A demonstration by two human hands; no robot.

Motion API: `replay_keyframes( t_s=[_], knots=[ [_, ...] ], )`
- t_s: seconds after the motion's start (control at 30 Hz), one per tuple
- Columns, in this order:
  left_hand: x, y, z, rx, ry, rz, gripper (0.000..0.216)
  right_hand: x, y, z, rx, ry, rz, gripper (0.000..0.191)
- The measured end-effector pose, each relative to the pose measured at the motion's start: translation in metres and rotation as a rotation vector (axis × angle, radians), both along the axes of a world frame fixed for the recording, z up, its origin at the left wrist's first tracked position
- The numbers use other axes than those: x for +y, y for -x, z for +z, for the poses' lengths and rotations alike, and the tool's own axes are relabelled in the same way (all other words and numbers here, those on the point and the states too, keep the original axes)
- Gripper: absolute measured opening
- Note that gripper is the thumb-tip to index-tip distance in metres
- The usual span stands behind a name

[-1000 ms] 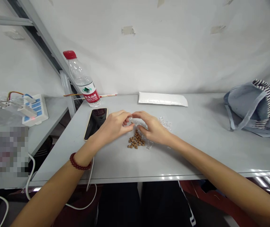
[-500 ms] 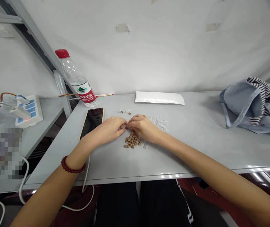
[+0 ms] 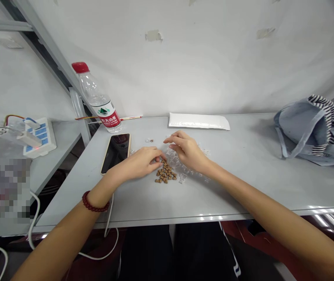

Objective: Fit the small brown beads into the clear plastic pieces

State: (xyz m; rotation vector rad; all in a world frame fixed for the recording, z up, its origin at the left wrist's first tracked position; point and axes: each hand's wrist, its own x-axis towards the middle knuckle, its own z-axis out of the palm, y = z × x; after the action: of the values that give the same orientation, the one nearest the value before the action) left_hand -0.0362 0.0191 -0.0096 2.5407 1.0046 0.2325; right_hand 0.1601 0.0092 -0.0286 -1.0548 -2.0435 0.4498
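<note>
Near the middle of the grey table [image 3: 242, 175], we lay our left hand [image 3: 139, 164], fingers pressed together, against the pile of small brown pellets [image 3: 166, 176], while our right hand [image 3: 188, 153], fingers loosely curled and apart, covers the clear plastic pieces [image 3: 182, 178] just beside that pile.

head view, downward, close over table [image 3: 242, 183]

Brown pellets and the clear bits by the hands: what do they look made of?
Brown pellets: matte, opaque, dull brown lumps in a loose pile; perhaps something pressed or dried, too small to tell. Clear bits: transparent, glossy, with bright glints; likely thin plastic, though glass cannot be ruled out. The left hand is at the pile's edge.
</note>
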Motion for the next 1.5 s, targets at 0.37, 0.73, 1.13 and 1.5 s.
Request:
replay_keyframes(
  t_s=[0.37, 0.73, 1.13, 1.5],
  knots=[
    [-0.002, -0.003, -0.001, -0.113, 0.037, 0.051, 0.013, 0.001, -0.004, 0.007, 0.383, 0.443, -0.046, 0.01],
    [-0.007, -0.007, 0.01, -0.355, 0.107, 0.187, 0.017, -0.006, -0.003, 0.015, 0.432, 0.624, 0.008, 0.006],
    [-0.01, -0.017, 0.012, -0.736, 0.249, 0.384, 0.008, -0.009, -0.002, 0.013, 0.621, 0.779, 0.238, 0.009],
    [-0.01, -0.018, -0.002, -0.506, -0.16, 0.132, 0.023, -0.011, 0.001, 0.012, 0.707, 0.807, 0.215, 0.021]
  ],
)
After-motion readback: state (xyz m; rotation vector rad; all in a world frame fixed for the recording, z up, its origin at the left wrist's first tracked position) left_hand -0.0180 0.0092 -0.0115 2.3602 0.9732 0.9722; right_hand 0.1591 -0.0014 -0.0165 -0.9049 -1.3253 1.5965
